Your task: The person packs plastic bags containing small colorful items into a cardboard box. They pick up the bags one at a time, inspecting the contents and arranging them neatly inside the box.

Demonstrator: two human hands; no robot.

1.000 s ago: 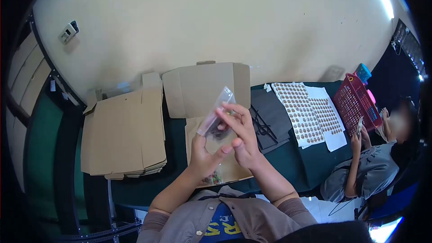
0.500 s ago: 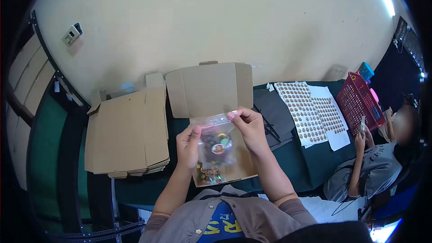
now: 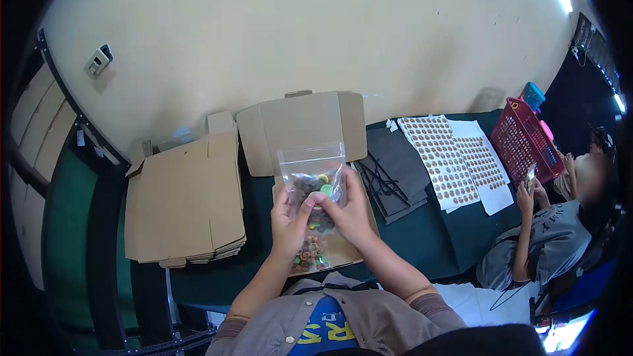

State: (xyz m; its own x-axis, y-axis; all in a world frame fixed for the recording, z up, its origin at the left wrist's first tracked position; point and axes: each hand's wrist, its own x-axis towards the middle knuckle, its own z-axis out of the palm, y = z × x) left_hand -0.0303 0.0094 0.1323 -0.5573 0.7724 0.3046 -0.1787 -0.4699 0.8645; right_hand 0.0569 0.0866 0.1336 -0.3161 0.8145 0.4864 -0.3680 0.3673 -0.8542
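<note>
Both my hands hold a clear zip bag (image 3: 312, 156) of small dark, yellow and green pieces, upright over an open cardboard box (image 3: 346, 251). My left hand (image 3: 290, 222) is closed on its left side. Around the right side, my right hand (image 3: 351, 214) is closed too. My thumbs meet at the front, over the spot where a round sticker showed before, and cover part of the contents. Below, inside the box, lies another clear bag (image 3: 310, 255) with small colourful pieces. The box's lid (image 3: 300, 126) stands raised against the wall.
Flattened cardboard boxes (image 3: 184, 201) are stacked at left. Right of the box lie black paper bags (image 3: 395, 165) with cord handles and sticker sheets (image 3: 440, 158). A magenta basket (image 3: 527, 145) stands farther right, near a seated person (image 3: 547, 244) holding a small item.
My hands have slid from the bag's top zip down to its middle. Both thumbs now press together on its front, and the zip strip stands free above them.
</note>
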